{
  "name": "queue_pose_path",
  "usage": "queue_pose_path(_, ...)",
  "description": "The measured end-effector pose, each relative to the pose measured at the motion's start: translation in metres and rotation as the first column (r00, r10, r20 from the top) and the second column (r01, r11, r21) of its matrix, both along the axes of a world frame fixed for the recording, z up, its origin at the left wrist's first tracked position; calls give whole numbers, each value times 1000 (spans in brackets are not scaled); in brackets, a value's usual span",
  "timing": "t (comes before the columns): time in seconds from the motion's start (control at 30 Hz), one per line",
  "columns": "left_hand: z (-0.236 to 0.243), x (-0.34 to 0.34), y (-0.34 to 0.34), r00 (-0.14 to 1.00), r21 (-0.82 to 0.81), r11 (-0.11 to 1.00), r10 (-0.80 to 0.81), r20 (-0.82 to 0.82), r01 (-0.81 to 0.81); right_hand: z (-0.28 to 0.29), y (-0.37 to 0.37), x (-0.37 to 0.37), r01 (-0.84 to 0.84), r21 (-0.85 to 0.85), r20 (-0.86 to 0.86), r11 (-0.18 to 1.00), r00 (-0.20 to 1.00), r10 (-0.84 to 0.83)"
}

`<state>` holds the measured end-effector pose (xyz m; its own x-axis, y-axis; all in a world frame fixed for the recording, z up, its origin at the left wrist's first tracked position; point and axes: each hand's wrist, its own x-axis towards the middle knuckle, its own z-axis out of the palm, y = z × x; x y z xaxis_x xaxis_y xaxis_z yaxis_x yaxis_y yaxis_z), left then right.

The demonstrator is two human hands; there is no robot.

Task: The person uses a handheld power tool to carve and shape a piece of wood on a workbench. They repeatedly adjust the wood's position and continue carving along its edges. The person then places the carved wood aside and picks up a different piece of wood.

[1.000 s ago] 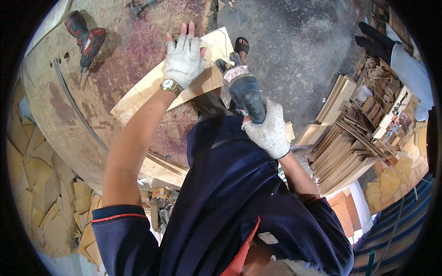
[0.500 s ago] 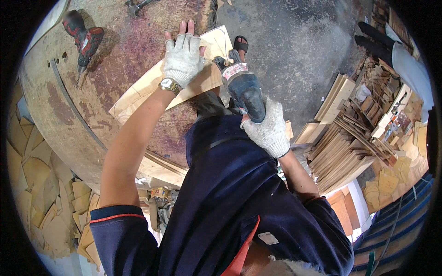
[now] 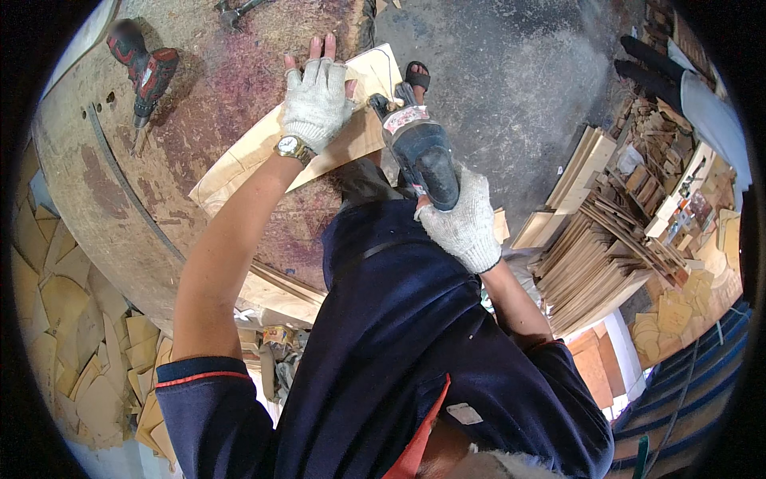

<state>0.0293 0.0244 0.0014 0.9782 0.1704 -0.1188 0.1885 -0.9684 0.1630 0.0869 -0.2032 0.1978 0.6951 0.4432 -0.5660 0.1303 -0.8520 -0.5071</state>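
Observation:
My left hand (image 3: 315, 104), in a fingerless white glove, lies with fingers spread on a pale wooden board (image 3: 243, 160), which rests on the worn worktable (image 3: 183, 152) and has a curved pencil line near its right end. My right hand (image 3: 463, 223), also gloved, grips the back of a dark corded-style power saw, apparently a jigsaw (image 3: 431, 164); its front end is at the board's right edge, where the blade is too small to make out. A sandalled foot (image 3: 417, 76) shows beyond the board.
A red-and-black drill (image 3: 148, 76) lies at left, a hammer (image 3: 235, 14) at top, a curved strip (image 3: 128, 172) on the table. Concrete floor (image 3: 527, 80) lies right, with stacked offcuts (image 3: 590, 263). Yellow cut pieces (image 3: 64, 311) pile at lower left.
The saw and my right hand have shifted slightly up and to the left along the board's edge. My left hand stays spread on the board, nearly still.

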Motion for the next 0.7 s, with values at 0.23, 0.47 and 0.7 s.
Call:
queue_pose_path(0.23, 1, 0, 0, 999, -44, 999, 10, 36, -9, 6, 10, 4, 51, 89, 41, 995, 998, -55)
queue_pose_path(0.47, 0, 0, -2, 999, -17, 999, 33, -28, -33, 7, 12, 8, 109, 76, -114, 991, 988, -99)
queue_pose_path(0.7, -3, 0, -2, 1000, -9, 1000, 29, 4, -28, 1, 12, 4, 86, 135, -10, 987, 996, -86)
